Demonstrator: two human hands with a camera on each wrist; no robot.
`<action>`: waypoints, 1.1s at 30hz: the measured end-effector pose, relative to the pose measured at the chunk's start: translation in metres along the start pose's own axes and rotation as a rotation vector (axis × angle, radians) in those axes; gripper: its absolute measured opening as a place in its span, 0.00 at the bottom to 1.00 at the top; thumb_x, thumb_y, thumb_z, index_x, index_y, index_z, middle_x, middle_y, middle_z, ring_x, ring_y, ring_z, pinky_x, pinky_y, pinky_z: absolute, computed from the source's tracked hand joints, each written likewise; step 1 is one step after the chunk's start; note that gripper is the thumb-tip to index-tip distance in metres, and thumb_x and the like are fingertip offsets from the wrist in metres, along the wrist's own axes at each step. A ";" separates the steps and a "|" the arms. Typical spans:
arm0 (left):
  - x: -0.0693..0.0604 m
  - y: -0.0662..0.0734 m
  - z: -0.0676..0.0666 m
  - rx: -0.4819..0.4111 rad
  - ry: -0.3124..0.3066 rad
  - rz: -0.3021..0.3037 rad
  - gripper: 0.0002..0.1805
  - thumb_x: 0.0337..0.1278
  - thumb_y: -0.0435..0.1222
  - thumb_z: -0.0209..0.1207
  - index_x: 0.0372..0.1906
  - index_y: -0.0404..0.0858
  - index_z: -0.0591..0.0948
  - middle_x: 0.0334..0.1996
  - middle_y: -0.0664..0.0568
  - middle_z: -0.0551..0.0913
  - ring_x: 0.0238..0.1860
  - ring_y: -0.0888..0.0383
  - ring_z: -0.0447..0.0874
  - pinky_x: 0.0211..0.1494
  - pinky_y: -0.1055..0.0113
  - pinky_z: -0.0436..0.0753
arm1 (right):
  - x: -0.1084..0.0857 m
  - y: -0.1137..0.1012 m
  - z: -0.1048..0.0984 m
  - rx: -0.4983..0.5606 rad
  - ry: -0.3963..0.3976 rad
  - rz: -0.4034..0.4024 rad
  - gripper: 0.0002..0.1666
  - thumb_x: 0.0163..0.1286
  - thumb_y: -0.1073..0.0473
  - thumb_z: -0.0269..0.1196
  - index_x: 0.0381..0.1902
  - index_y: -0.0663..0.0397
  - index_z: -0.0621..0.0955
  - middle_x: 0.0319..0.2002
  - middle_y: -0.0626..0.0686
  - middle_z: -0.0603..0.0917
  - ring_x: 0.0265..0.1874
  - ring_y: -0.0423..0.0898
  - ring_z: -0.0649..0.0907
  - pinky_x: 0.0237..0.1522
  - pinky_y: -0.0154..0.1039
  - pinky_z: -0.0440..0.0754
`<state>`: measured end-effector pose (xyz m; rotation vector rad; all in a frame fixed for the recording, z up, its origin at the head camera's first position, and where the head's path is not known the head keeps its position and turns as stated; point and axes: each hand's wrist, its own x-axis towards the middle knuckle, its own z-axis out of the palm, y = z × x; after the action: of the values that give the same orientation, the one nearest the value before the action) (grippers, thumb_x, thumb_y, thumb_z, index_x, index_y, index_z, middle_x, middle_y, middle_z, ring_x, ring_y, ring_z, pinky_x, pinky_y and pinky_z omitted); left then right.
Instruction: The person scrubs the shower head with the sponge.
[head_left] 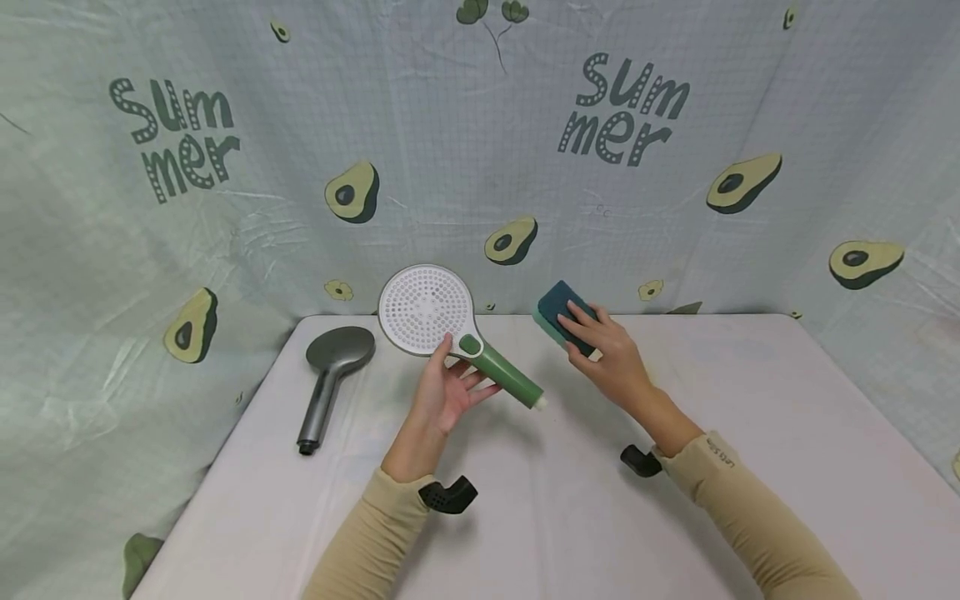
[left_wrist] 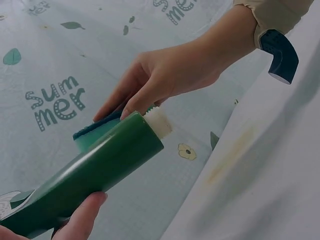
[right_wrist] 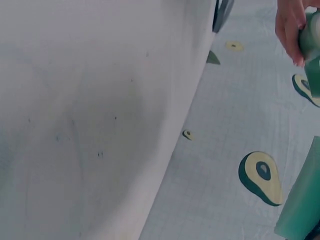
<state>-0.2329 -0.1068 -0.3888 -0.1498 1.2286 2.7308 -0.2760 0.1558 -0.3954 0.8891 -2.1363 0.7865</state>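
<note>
My left hand (head_left: 442, 398) holds a shower head with a round white spray face (head_left: 426, 308) and a green handle (head_left: 510, 377), raised above the table. The thumb lies at the edge of the face and the fingers pass beneath the handle. Seen from the left wrist, the handle (left_wrist: 90, 172) ends in a pale threaded tip. To its right, my right hand (head_left: 618, 360) grips a two-layer sponge (head_left: 558, 310), dark blue on one side and light green on the other. In the right wrist view only part of the sponge (right_wrist: 299, 202) shows. Sponge and shower head are apart.
A dark grey shower head (head_left: 330, 379) lies on the left of the white-covered table (head_left: 555, 525). Behind the table hangs a pale curtain (head_left: 450, 108) printed with avocados and lettering. Each sleeve carries a black wrist device (head_left: 448, 495).
</note>
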 end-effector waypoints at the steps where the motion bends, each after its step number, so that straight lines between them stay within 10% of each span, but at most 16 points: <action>1: 0.000 0.000 0.000 -0.017 0.007 -0.001 0.14 0.81 0.49 0.45 0.57 0.45 0.70 0.43 0.47 0.79 0.46 0.46 0.86 0.57 0.35 0.76 | 0.000 -0.001 0.001 0.000 -0.003 0.000 0.26 0.61 0.72 0.72 0.59 0.65 0.84 0.63 0.66 0.79 0.62 0.74 0.74 0.58 0.72 0.72; 21: 0.001 -0.008 -0.002 -0.115 0.086 0.148 0.16 0.80 0.36 0.47 0.63 0.32 0.71 0.42 0.48 0.84 0.42 0.52 0.89 0.52 0.53 0.84 | -0.005 -0.037 0.014 0.125 -0.106 -0.107 0.29 0.61 0.69 0.71 0.62 0.62 0.83 0.65 0.64 0.78 0.66 0.69 0.73 0.59 0.68 0.73; 28: 0.001 -0.008 0.000 -0.094 0.096 0.158 0.15 0.79 0.36 0.48 0.61 0.33 0.71 0.42 0.47 0.84 0.41 0.51 0.89 0.50 0.53 0.85 | -0.009 -0.035 0.010 0.076 -0.151 -0.242 0.22 0.78 0.56 0.61 0.65 0.58 0.82 0.66 0.62 0.77 0.68 0.69 0.71 0.61 0.68 0.72; 33: 0.000 -0.011 0.004 -0.057 0.075 0.153 0.17 0.78 0.35 0.49 0.63 0.33 0.71 0.41 0.48 0.85 0.42 0.51 0.89 0.51 0.51 0.84 | -0.009 -0.038 0.012 0.054 -0.198 -0.258 0.26 0.68 0.65 0.68 0.64 0.60 0.82 0.66 0.64 0.77 0.68 0.70 0.70 0.61 0.67 0.72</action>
<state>-0.2306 -0.0965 -0.3946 -0.1726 1.2298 2.9182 -0.2459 0.1279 -0.3997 1.2876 -2.1171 0.6490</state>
